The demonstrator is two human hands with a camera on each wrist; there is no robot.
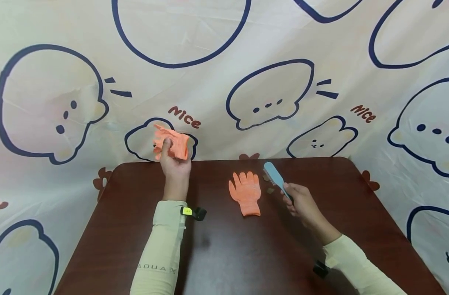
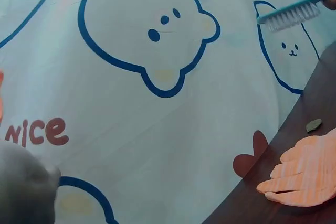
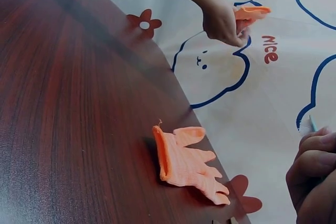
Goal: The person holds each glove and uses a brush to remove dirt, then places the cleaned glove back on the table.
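Observation:
My left hand [image 1: 176,167] holds up a crumpled orange knit glove [image 1: 179,146] past the far table edge, thumb pressed across its front. A second orange glove [image 1: 246,192] lies flat on the table between my hands, fingers pointing to the far edge and cuff toward me. To its right, my right hand [image 1: 301,201] grips the handle of a light blue brush [image 1: 274,174]. In the left wrist view, the brush's white bristles [image 2: 292,17] face down. The right wrist view shows my curled right fingers [image 3: 315,163], with most of the brush hidden.
Small brownish-green flakes [image 1: 270,190] lie beside the flat glove, close to the brush head. The dark wooden table [image 1: 224,254] ends against a pale cloth [image 1: 209,94] printed with cartoon animals, which rises behind and at both sides.

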